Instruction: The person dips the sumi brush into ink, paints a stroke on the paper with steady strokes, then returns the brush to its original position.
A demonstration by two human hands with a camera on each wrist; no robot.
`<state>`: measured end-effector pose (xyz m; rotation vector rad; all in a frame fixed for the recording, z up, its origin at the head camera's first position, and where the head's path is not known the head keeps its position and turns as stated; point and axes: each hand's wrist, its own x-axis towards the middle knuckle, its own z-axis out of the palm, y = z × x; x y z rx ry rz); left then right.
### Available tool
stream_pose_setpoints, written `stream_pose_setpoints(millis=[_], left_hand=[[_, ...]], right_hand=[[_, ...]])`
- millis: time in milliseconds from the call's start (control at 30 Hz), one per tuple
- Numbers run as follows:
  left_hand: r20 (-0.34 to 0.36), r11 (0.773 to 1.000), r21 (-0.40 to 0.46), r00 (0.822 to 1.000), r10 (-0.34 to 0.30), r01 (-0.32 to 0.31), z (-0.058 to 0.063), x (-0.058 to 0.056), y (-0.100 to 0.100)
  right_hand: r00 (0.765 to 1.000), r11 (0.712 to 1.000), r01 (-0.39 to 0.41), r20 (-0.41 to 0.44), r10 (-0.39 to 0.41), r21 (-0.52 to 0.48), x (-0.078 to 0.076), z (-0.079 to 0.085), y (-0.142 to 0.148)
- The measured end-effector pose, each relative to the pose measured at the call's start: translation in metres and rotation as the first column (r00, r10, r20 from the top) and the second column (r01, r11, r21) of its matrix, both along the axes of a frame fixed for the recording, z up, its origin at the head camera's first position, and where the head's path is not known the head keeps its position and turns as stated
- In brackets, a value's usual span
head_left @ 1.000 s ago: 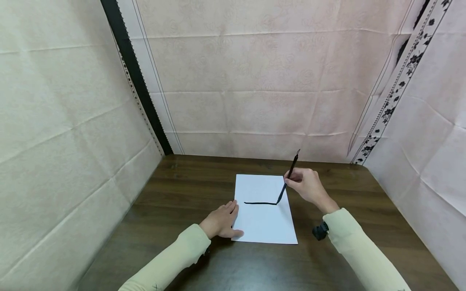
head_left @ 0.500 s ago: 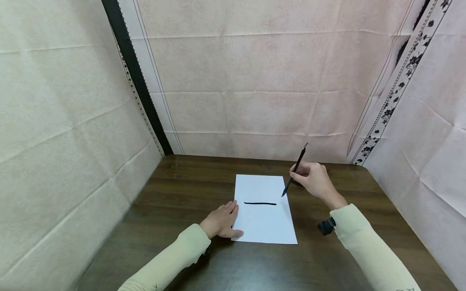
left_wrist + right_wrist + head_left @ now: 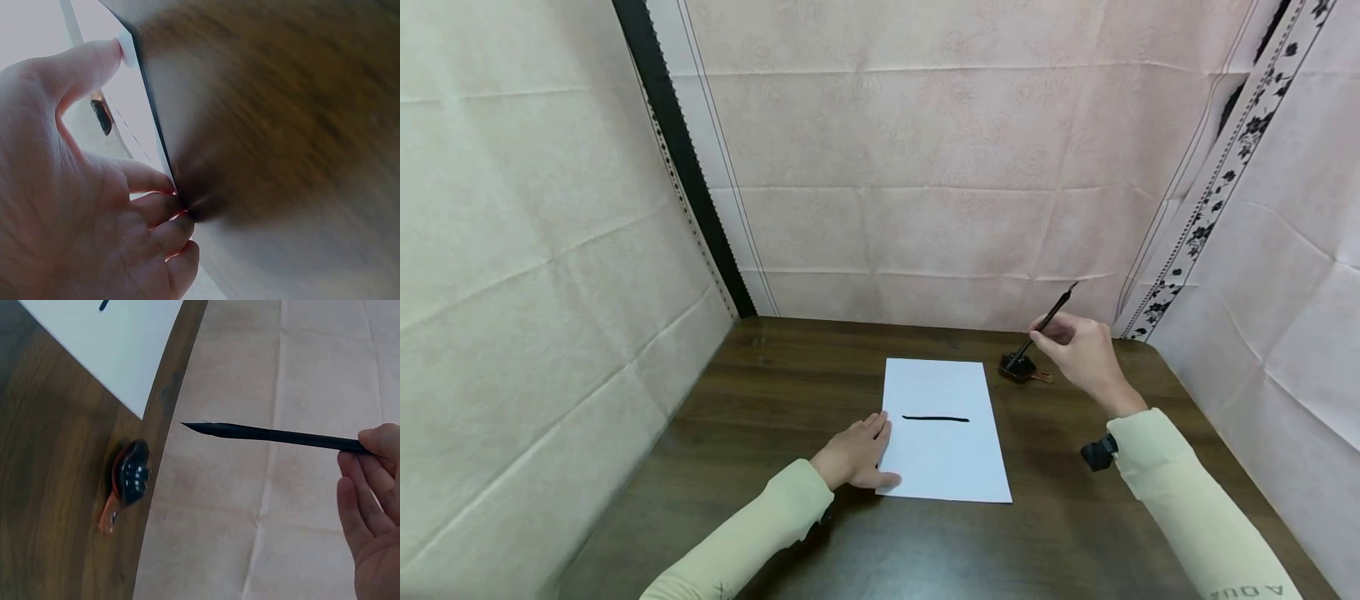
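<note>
A white sheet of paper (image 3: 943,467) lies on the wooden table, with one black horizontal stroke (image 3: 936,418) across its middle. My left hand (image 3: 855,457) rests on the sheet's left edge, fingers extended and thumb near the lower corner; the left wrist view shows the fingertips (image 3: 178,212) at that edge. Between thumb and fingers, my right hand (image 3: 1086,358) pinches a black calligraphy brush (image 3: 275,435), tilted with its pointed tip down. Beneath it, right of the paper, sits a small glossy dark thing (image 3: 132,472) with an orange-brown stem. The tip is apart from it in the right wrist view.
Pale cloth walls (image 3: 925,208) close off the back and both sides of the table (image 3: 805,367). A black device (image 3: 1099,452) is worn on the right wrist.
My right hand has lifted the brush off the stroke's right end and carried it right and back, over the dark thing, which now shows. The left hand and paper have stayed put.
</note>
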<state>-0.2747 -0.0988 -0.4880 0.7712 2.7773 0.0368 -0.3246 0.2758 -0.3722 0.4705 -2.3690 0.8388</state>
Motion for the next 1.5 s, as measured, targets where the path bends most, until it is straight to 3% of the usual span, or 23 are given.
stream_pose_setpoints(millis=[300, 467, 600, 800, 1000, 1133, 1233, 1300, 1500], left_hand=[[0.0, 1.0, 0.009, 1.0, 0.003, -0.003, 0.001, 0.001, 0.001], [-0.002, 1.0, 0.005, 1.0, 0.007, -0.007, 0.001, 0.001, 0.001], [-0.003, 1.0, 0.002, 1.0, 0.007, -0.007, 0.001, 0.0, 0.0], [0.001, 1.0, 0.006, 1.0, 0.007, -0.007, 0.0, -0.001, 0.0], [-0.004, 1.0, 0.0, 1.0, 0.008, -0.008, 0.0, 0.0, 0.001], [-0.002, 1.0, -0.003, 1.0, 0.009, -0.009, 0.0, 0.0, 0.002], [-0.004, 1.0, -0.007, 1.0, 0.008, -0.008, 0.001, 0.0, 0.002], [-0.004, 1.0, -0.008, 1.0, 0.009, -0.009, 0.002, 0.0, 0.002], [0.003, 1.0, -0.003, 1.0, 0.007, -0.007, -0.001, -0.001, 0.001]], right_hand=[[0.986, 0.998, -0.041, -0.16, 0.048, 0.046, -0.006, 0.007, 0.012], [0.954, 0.983, -0.046, -0.286, 0.096, 0.176, -0.008, 0.008, 0.02], [0.91, 0.955, -0.088, -0.367, 0.193, 0.284, -0.01, 0.006, 0.027], [0.851, 0.901, -0.163, -0.404, 0.334, 0.402, -0.012, -0.013, 0.037], [0.797, 0.819, -0.129, -0.433, 0.421, 0.558, -0.016, -0.037, 0.039], [0.731, 0.77, -0.124, -0.467, 0.497, 0.626, -0.022, -0.052, 0.039], [0.7, 0.735, -0.102, -0.477, 0.532, 0.671, -0.025, -0.063, 0.04], [0.697, 0.707, -0.071, -0.472, 0.54, 0.704, -0.025, -0.071, 0.041], [0.721, 0.616, -0.049, -0.399, 0.567, 0.786, -0.019, -0.089, 0.045]])
